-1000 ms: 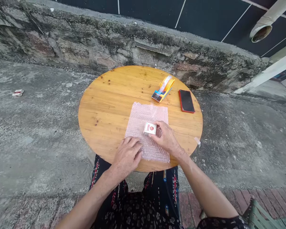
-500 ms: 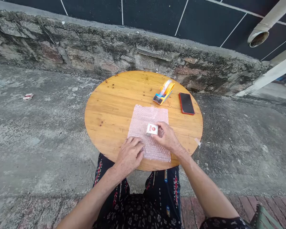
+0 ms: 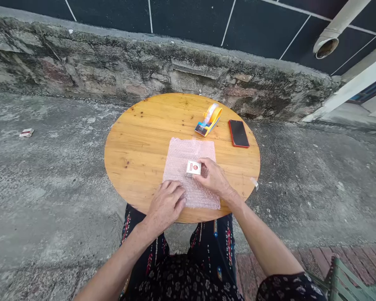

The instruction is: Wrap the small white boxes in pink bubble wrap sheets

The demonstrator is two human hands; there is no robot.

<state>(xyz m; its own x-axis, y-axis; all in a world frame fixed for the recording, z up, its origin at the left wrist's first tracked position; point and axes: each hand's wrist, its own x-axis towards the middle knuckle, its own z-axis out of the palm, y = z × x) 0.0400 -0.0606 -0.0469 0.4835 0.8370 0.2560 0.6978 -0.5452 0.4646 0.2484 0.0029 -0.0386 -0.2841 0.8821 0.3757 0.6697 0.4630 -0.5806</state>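
Note:
A small white box with red print (image 3: 193,168) sits on a pinkish sheet of bubble wrap (image 3: 191,148), near its middle. My right hand (image 3: 213,179) grips the box from its right side, thumb at the near edge and fingers at the far one. My left hand (image 3: 166,201) lies palm down over the left near edge of the wrap, fingers stretched out and slightly bent, holding nothing. The wrap is spread flat on a round wooden table (image 3: 134,154).
A yellow and blue tape dispenser (image 3: 209,120) stands behind the wrap. To its right lies a phone in a red case (image 3: 239,133). A bit of clear tape (image 3: 255,183) hangs from the table's right edge. A stone wall (image 3: 122,67) runs behind the table.
The whole view has shifted a little, so everything appears slightly further left. Hands, box and bubble wrap keep nearly the same places relative to each other.

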